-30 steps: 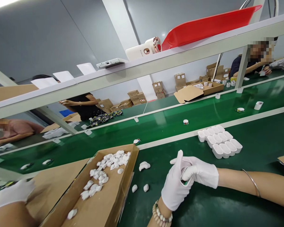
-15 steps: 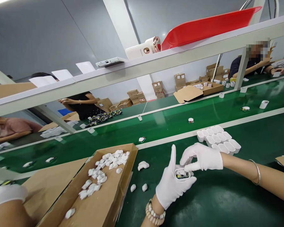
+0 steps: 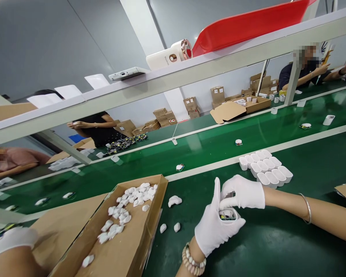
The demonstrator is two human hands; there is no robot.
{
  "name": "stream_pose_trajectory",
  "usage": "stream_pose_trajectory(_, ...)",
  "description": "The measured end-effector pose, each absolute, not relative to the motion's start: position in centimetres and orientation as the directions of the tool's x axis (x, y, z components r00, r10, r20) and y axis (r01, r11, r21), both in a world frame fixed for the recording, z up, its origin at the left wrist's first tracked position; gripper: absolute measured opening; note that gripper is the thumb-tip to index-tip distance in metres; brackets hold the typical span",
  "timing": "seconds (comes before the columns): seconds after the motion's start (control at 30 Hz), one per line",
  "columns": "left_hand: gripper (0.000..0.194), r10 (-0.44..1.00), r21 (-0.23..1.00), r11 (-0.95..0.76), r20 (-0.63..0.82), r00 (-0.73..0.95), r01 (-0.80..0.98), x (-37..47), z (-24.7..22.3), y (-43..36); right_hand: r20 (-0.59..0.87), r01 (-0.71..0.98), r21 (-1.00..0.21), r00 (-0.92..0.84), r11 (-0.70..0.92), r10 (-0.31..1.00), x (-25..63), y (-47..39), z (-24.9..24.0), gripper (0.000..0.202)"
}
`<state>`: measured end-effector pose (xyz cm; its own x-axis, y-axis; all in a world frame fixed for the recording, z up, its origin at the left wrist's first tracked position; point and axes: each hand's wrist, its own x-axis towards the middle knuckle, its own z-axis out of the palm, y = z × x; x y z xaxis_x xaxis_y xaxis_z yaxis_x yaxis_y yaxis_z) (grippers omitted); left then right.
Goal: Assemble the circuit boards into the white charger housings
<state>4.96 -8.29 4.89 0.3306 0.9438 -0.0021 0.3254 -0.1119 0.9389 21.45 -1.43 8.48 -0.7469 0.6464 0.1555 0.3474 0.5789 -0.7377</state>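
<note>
My left hand (image 3: pixel 216 227), in a white glove, wraps round a small white plastic housing (image 3: pixel 235 220) with its open end facing me. Inside the housing sits a circuit board (image 3: pixel 227 217) with white, putty-like material over it. At the far rim of the opening, my right hand (image 3: pixel 242 192), also gloved, has its thumb and fingers bent together. What lies between those fingertips is hidden. On the green bench left of my hands are a larger white putty lump (image 3: pixel 174 201) and two smaller lumps (image 3: pixel 177 227).
A cardboard tray (image 3: pixel 132 234) of white lumps stands at left. Rows of white housings (image 3: pixel 272 177) stand behind my right hand. Boards with white lumps (image 3: pixel 180 167) ride the green belt (image 3: pixel 207 148). A co-worker's gloved arm (image 3: pixel 11 246) reaches in at lower left.
My left hand and the housing have shifted slightly right, while my right fingers have drawn closer to the far rim. Boards on the belt have moved to the right.
</note>
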Motion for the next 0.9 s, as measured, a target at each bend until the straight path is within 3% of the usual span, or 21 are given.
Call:
stream_pose_trajectory(0.2, 0.123, 0.93, 0.967, -0.083, -0.013, 0.368, 0.243, 5.0, 5.2, -8.3, 0.008, 0.263, -0.888, -0.811, 0.377, 0.585, 22.9, -0.8, 9.7, 0.039)
stream_pose_trajectory(0.4, 0.119, 0.928, 0.932, -0.112, -0.026, 0.371, 0.346, 5.0, 5.1, -8.1, -0.066, 0.341, -0.884, -0.768, 0.319, 0.637, 22.5, -1.3, 9.4, 0.033)
stream_pose_trajectory(0.5, 0.114, 0.928, 0.905, -0.146, -0.015, 0.372, 0.4, 4.9, 4.8, -8.1, -0.07, 0.397, -0.835, -0.763, 0.381, 0.642, 21.9, -2.1, 9.3, 0.021)
stream_pose_trajectory(0.63, 0.112, 0.943, 0.917, -0.165, 0.038, 0.331, 0.364, 5.0, 4.6, -8.2, 0.062, 0.388, -0.747, -0.769, 0.54, 0.637, 21.6, -2.6, 9.2, 0.011)
stream_pose_trajectory(0.8, 0.12, 0.96, 0.943, -0.115, 0.025, 0.279, 0.312, 4.9, 4.6, -8.2, 0.102, 0.288, -0.825, -0.77, 0.486, 0.63, 22.3, -1.5, 9.1, 0.023)
stream_pose_trajectory(0.9, 0.119, 0.968, 0.952, -0.127, 0.058, 0.243, 0.279, 4.7, 4.5, -7.9, 0.151, 0.293, -0.747, -0.8, 0.597, 0.581, 22.6, -1.7, 10.1, 0.028)
